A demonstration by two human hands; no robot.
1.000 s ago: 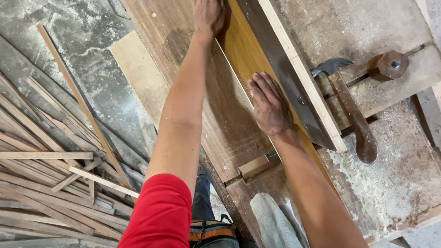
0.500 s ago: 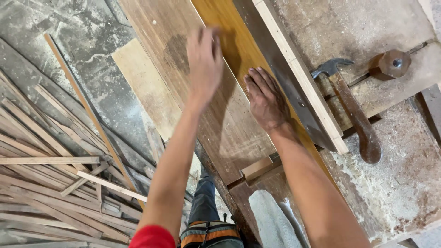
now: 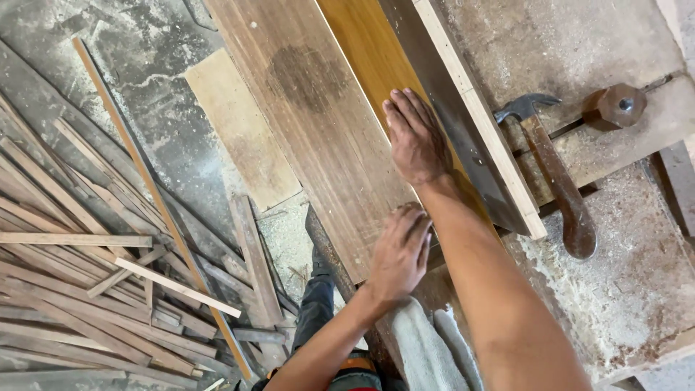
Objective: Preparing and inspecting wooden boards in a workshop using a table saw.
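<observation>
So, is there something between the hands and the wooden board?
Nothing visible is. The left hand lies on the near end of the brown board, and the right hand lies flat on the yellow board beside it.

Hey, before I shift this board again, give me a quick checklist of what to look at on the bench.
1. Right hand flat on the boards: ok.
2. Left hand on the near end of the brown board: ok.
3. Hammer clear of both hands, lying beyond the pale strip: ok.
4. Yellow board snug against the metal fence: cannot tell.
5. Bench free of sawdust: not ok.
6. Floor free of offcuts: not ok.
</observation>
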